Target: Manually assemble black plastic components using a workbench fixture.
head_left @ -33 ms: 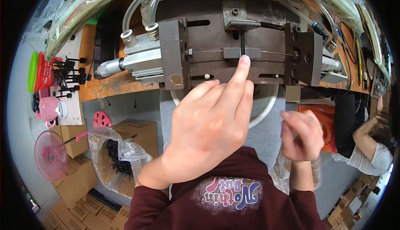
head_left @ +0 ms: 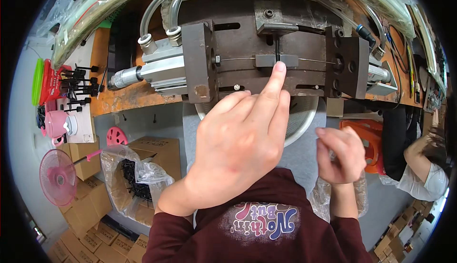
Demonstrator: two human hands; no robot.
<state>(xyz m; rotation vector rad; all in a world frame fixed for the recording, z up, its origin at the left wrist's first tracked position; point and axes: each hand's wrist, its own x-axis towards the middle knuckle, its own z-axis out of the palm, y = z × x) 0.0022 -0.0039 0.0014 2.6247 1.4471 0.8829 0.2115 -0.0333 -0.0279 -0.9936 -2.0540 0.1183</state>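
My left hand [head_left: 238, 144] reaches over the front of a dark metal fixture [head_left: 238, 39]. Its forefinger is stretched out, with the tip at the near end of a thin black rod [head_left: 277, 48]; the other fingers bend inward. The rod lies across a small grey block [head_left: 264, 61], its far end at a bracket [head_left: 269, 17]. Thin metal pins [head_left: 314, 60] run to the block from both sides. Held above my lap, my right hand [head_left: 342, 156] is half curled, with a gap between thumb and fingers and nothing visible in it.
Silver cylinders [head_left: 164, 70] with clear hoses flank the fixture on a wooden bench [head_left: 138, 102]. A white-rimmed basket [head_left: 312, 120] sits beneath. Black parts [head_left: 78, 82] lie left, above a pink fan [head_left: 58, 177] and a plastic-lined box [head_left: 112, 167]. Another person [head_left: 423, 172] is at right, beside an orange stool [head_left: 373, 141].
My right hand has shifted slightly left. My left hand has stayed almost in place, its forefinger still at the rod.
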